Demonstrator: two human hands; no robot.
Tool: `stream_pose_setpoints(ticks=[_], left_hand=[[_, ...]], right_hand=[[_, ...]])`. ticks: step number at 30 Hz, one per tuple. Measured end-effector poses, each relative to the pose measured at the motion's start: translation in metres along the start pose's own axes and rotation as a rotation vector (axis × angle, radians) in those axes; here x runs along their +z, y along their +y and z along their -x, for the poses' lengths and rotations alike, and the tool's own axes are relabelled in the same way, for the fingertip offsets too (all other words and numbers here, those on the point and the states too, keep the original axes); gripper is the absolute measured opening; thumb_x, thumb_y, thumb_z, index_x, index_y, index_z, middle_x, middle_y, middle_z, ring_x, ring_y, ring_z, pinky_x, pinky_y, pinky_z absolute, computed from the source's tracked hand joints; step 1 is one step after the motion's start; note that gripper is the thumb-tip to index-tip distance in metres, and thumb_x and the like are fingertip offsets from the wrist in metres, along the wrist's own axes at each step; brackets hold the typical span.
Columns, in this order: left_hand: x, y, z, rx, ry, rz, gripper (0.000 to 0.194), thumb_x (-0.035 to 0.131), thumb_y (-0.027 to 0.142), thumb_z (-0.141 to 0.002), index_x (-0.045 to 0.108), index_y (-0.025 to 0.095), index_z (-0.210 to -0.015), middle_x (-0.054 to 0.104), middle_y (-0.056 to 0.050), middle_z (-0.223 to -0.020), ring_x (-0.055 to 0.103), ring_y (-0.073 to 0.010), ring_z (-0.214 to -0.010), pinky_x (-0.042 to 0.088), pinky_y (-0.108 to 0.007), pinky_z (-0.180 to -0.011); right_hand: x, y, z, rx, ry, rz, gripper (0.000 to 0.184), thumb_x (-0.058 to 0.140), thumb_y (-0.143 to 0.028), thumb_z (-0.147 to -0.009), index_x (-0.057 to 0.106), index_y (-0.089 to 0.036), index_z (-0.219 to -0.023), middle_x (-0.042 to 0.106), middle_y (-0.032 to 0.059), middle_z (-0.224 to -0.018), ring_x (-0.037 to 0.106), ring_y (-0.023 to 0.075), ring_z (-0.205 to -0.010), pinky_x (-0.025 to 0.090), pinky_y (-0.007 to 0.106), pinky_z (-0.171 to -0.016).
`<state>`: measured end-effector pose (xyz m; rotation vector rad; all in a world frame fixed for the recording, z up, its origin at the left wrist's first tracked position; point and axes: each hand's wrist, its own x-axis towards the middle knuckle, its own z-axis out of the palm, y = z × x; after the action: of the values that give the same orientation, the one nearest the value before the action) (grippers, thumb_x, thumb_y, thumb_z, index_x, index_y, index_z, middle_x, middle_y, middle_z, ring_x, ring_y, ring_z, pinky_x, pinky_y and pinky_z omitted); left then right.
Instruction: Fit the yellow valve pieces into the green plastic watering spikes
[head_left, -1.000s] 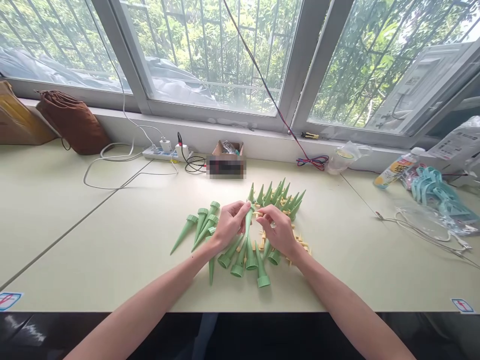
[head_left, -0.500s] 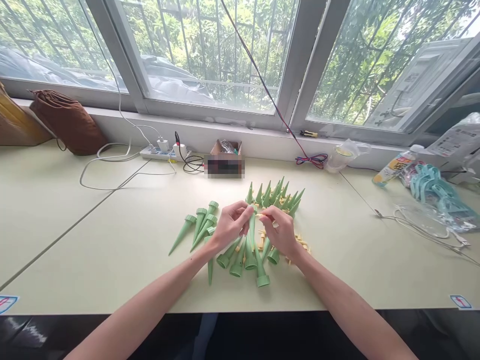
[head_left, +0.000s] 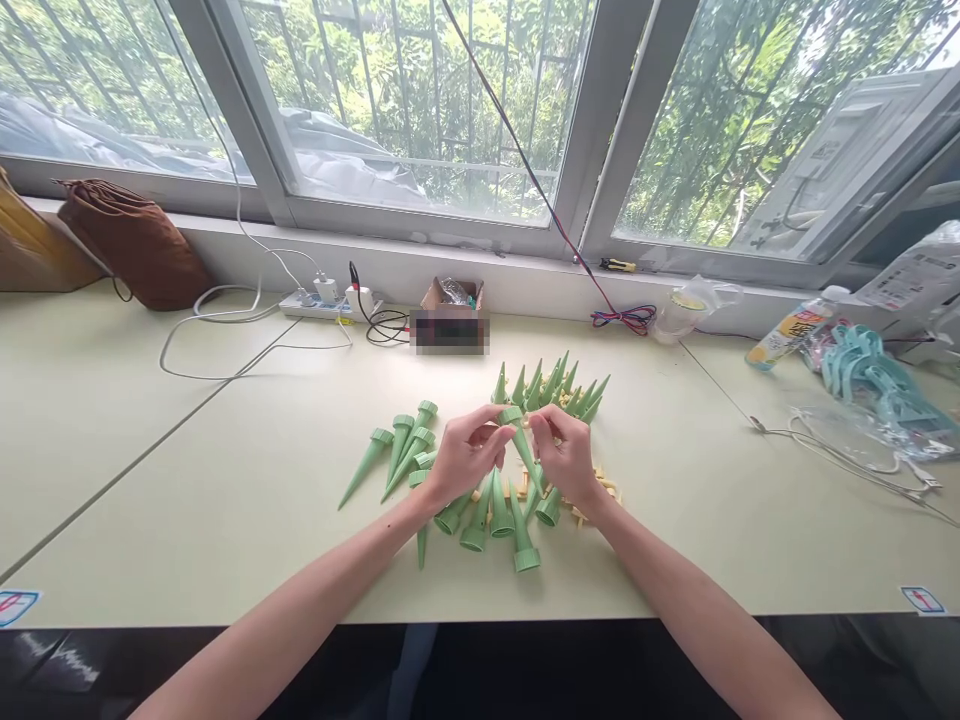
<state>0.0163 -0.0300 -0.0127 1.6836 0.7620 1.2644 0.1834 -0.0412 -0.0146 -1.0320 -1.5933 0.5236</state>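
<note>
In my left hand (head_left: 469,455), thumb and fingers pinch a green plant watering spike (head_left: 523,450) near its ribbed cap. The spike slants, its point down and to the right. My right hand (head_left: 561,450) is closed at the spike's upper part, its fingertips close against it around a small yellow valve that they mostly hide. Loose green spikes (head_left: 365,470) lie left of my hands, and several more (head_left: 526,555) lie below them. Small yellow valves (head_left: 600,490) are scattered beside and under my right wrist.
Behind my hands, several green spikes (head_left: 551,385) stand points up. A small box (head_left: 454,295), a power strip (head_left: 296,305) with cables and a brown bag (head_left: 139,245) sit along the windowsill. On the right lie a bottle (head_left: 795,330), turquoise straps (head_left: 862,370) and a white cable (head_left: 862,455).
The spike in my left hand has tilted, its point swinging right. My right hand has brought the small yellow valve, visible in its fingertips before, against the spike; the valve is now mostly hidden.
</note>
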Motion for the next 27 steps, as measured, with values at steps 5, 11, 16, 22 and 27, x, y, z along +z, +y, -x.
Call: stream_pose_setpoints(ticks=[5, 11, 16, 22, 27], left_hand=[[0.0011, 0.0006, 0.0007, -0.020, -0.046, -0.029, 0.029, 0.062, 0.038, -0.091, 0.062, 0.016, -0.110, 0.055, 0.005, -0.053, 0.052, -0.0092, -0.044, 0.048, -0.022, -0.047], [0.0000, 0.0017, 0.0004, -0.051, -0.048, -0.020, 0.030, 0.063, 0.037, -0.090, 0.062, 0.016, -0.111, 0.055, 0.004, -0.056, 0.053, -0.0099, -0.046, 0.049, -0.022, -0.047], [-0.0007, 0.0010, -0.0004, -0.034, -0.056, -0.046, 0.030, 0.063, 0.037, -0.090, 0.064, 0.016, -0.112, 0.056, 0.003, -0.058, 0.053, -0.0098, -0.047, 0.050, -0.022, -0.048], [-0.0016, 0.0006, -0.0004, 0.029, -0.044, -0.183, 0.032, 0.065, 0.034, -0.089, 0.064, 0.018, -0.116, 0.061, 0.002, -0.062, 0.055, -0.0098, -0.047, 0.051, -0.024, -0.053], [-0.0022, -0.0011, -0.0003, 0.123, -0.029, -0.317, 0.032, 0.064, 0.031, -0.089, 0.063, 0.019, -0.119, 0.061, 0.004, -0.060, 0.055, -0.0096, -0.047, 0.052, -0.024, -0.058]], right_hand=[[-0.0034, 0.0017, -0.0027, 0.099, 0.008, -0.096, 0.035, 0.053, -0.047, -0.095, 0.054, -0.020, -0.071, 0.044, -0.0045, -0.052, 0.041, 0.0111, -0.046, 0.034, 0.025, -0.045], [-0.0057, -0.0008, -0.0037, 0.155, -0.037, -0.167, 0.034, 0.057, -0.047, -0.093, 0.056, -0.020, -0.072, 0.047, -0.0046, -0.050, 0.045, 0.0115, -0.043, 0.035, 0.025, -0.043], [-0.0057, -0.0014, -0.0037, 0.180, -0.042, -0.187, 0.037, 0.058, -0.050, -0.092, 0.056, -0.020, -0.070, 0.047, -0.0045, -0.049, 0.044, 0.0113, -0.042, 0.035, 0.026, -0.042], [-0.0057, -0.0022, -0.0050, 0.197, -0.040, -0.212, 0.039, 0.061, -0.051, -0.090, 0.056, -0.020, -0.067, 0.046, -0.0046, -0.049, 0.043, 0.0108, -0.041, 0.032, 0.025, -0.040], [-0.0053, -0.0021, -0.0053, 0.201, -0.037, -0.205, 0.040, 0.061, -0.053, -0.089, 0.056, -0.020, -0.066, 0.045, -0.0046, -0.048, 0.043, 0.0109, -0.042, 0.033, 0.025, -0.040]])
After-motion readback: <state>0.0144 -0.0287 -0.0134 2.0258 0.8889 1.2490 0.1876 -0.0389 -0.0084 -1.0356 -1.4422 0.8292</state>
